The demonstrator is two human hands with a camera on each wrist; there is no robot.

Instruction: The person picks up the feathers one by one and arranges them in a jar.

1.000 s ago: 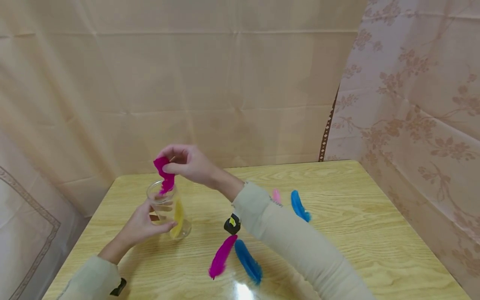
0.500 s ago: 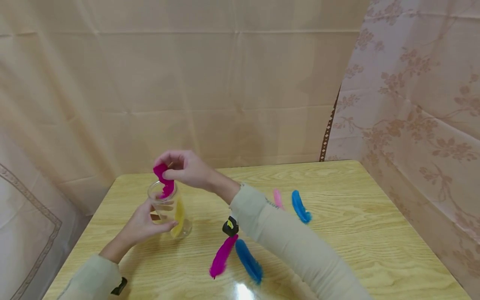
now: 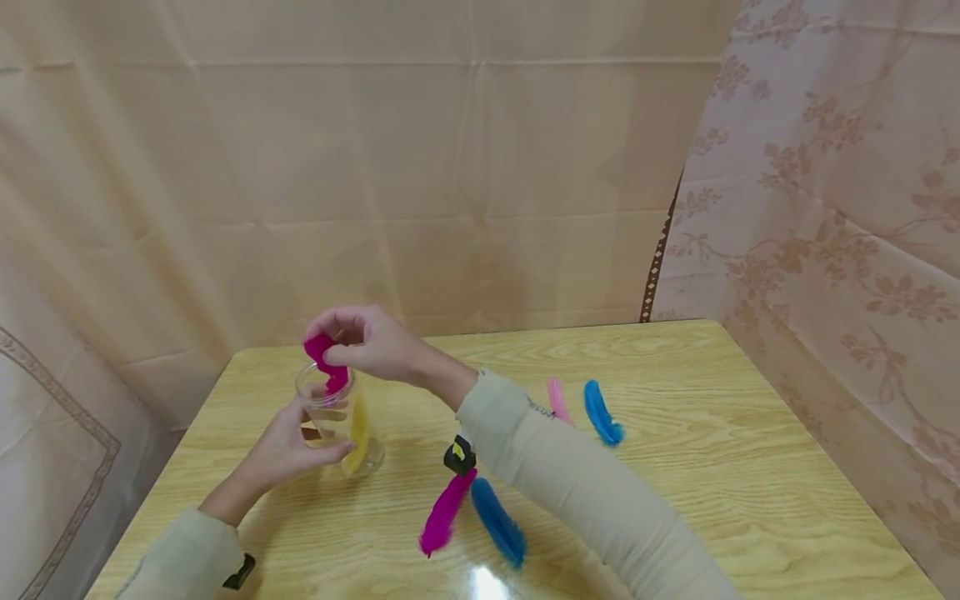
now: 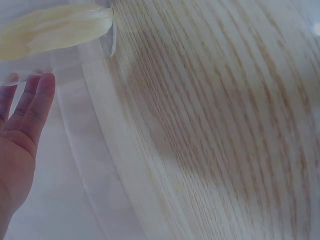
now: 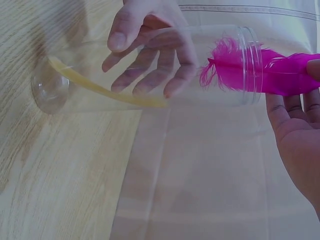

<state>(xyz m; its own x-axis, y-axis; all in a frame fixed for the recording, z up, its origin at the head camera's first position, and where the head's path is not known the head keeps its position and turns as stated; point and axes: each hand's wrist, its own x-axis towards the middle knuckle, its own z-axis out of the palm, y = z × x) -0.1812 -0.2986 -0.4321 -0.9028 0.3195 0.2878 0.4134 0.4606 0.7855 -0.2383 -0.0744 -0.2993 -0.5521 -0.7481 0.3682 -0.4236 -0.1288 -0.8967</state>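
Observation:
My left hand grips a clear, tall plastic jar at the table's left side, fingers behind it and thumb in front. The jar has no lid and leans toward that hand. Inside, along the wall, lies a yellow feather. Over the mouth, my right hand pinches a magenta feather between thumb and fingers. In the right wrist view, its fluffy end is past the rim, inside the jar, while its upper part stays outside. The left wrist view shows fingers against the jar.
On the wooden table, a second magenta feather and a blue feather lie below the right forearm. Beyond it are a pink feather, partly hidden by the sleeve, and another blue feather. Cloth curtains surround the table.
My right hand has lowered slightly, bringing the magenta feather's fluffy end down from the rim into the jar. The left hand and jar have stayed in place.

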